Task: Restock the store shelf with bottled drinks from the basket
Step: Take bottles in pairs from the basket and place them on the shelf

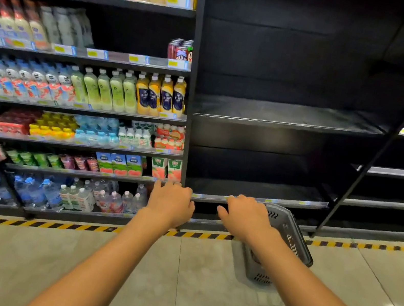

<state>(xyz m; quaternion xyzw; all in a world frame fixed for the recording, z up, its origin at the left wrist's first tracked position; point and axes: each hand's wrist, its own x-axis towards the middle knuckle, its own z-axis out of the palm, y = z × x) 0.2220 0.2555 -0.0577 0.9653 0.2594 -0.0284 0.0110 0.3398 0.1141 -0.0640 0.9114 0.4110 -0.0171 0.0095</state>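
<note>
Entry: left hand [169,206], right hand [245,220]. I had fingers loosely curled, holding nothing, at front edge of bare lower shelf [256,190]. Basket [288,238] on floor [172,282] beneath right forearm, contents hidden. Hazard: reaching down unseen, I could tip basket, spill its load.

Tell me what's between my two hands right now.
Head view: only the black shelf's front edge crosses the stretch between the left hand and the right hand; no bottle there.
</note>
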